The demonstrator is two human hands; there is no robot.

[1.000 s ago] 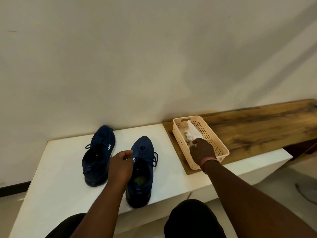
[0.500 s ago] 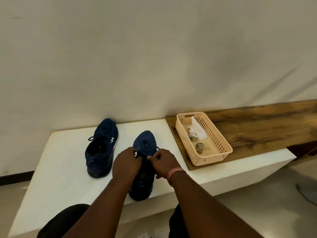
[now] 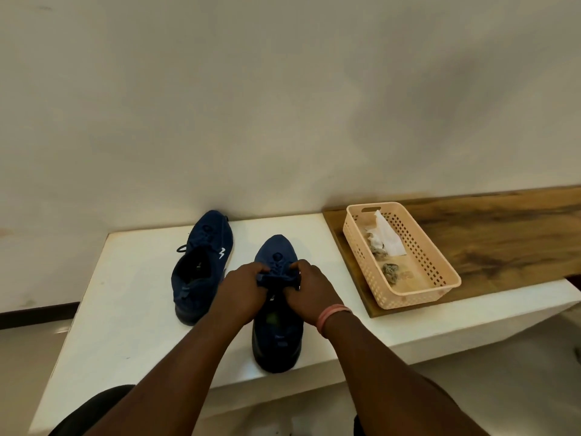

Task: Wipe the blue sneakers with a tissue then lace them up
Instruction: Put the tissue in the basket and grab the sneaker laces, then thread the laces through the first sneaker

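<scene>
Pale plaster wall (image 3: 283, 105) is filling the upper half of the view, and a white bench (image 3: 135, 303) is running along its foot, with a wooden board (image 3: 503, 247) lying across the bench's right part. Two blue sneakers are sitting on the bench, toes pointing at the wall. The left sneaker (image 3: 201, 265) is standing alone near the wall, showing a small white zigzag logo on its side; no lettering is readable. The right sneaker (image 3: 276, 322) is sitting nearer the front edge, just beside the other. Two hands are working at its tongue: the left hand (image 3: 242, 294) and the right hand (image 3: 309, 292) are each curling their fingers (image 3: 297, 265) onto the dark fabric and laces at the throat, pinching it between them. One pink band (image 3: 331, 313) is circling the right wrist. One peach perforated basket (image 3: 440, 291) is resting on the board, well apart from the sneakers, holding one white tissue (image 3: 388, 237) and two crumpled soiled wads (image 3: 390, 270).
</scene>
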